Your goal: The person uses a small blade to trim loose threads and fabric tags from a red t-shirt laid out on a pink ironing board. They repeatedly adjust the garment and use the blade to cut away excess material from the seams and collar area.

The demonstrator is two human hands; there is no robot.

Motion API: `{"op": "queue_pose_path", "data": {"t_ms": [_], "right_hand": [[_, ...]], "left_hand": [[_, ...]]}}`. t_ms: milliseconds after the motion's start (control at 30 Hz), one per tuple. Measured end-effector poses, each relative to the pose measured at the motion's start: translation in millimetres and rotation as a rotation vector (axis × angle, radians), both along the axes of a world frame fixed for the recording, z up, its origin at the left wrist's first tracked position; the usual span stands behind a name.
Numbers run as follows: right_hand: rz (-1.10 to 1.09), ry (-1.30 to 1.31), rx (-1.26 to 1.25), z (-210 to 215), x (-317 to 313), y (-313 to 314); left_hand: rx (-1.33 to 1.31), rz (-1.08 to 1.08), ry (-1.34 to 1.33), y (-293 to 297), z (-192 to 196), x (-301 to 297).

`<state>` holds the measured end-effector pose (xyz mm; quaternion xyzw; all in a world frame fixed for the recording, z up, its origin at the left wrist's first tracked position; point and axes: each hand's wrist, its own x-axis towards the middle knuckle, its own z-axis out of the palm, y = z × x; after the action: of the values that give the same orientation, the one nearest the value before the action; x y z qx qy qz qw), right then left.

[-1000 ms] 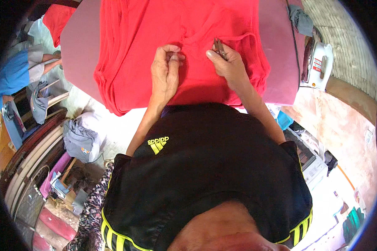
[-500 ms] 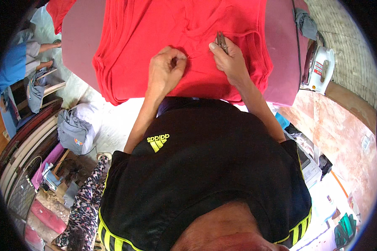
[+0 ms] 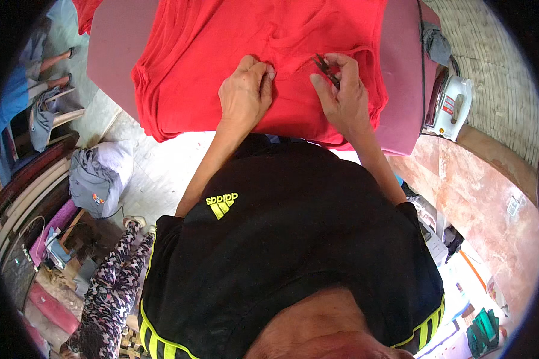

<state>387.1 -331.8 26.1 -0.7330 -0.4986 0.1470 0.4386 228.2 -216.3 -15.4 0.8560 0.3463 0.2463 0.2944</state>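
A red knit garment (image 3: 197,90) lies spread over a mauve padded board in front of me, with several folds along its left side and a seam running across its middle. My left hand (image 3: 245,90) rests on the garment with thumb and fingers pinched together; what they hold, if anything, is too small to make out. To its right, my right hand (image 3: 344,90) is closed round small dark thread snips (image 3: 327,70). The snips' blades point up and left, a little apart, over the garment near the seam.
The mauve board (image 3: 114,48) reaches past the garment on both sides. A white iron (image 3: 455,107) stands off its right edge, by a grey cloth (image 3: 435,43). At left are a grey bag (image 3: 96,185), other people's legs (image 3: 111,275) and stacked long rolls.
My right hand has shifted slightly right and down, and the snips have tilted to the left with their blades spread. The left hand has moved slightly up and right, still pinched.
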Motion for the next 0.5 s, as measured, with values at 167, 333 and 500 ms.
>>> {"op": "queue_pose_path", "data": {"t_ms": [167,333,500], "right_hand": [[0.310,-0.431,-0.123,13.3,3.7,15.2],[0.428,-0.683,-0.187,6.6,4.2,31.2],[0.477,-0.748,-0.163,0.7,2.8,39.3]], "left_hand": [[-0.073,-0.016,-0.068,1.6,3.8,-2.5],[-0.103,-0.019,-0.111,1.3,5.1,-3.4],[-0.109,0.010,-0.177,-2.2,2.9,-1.9]]}}
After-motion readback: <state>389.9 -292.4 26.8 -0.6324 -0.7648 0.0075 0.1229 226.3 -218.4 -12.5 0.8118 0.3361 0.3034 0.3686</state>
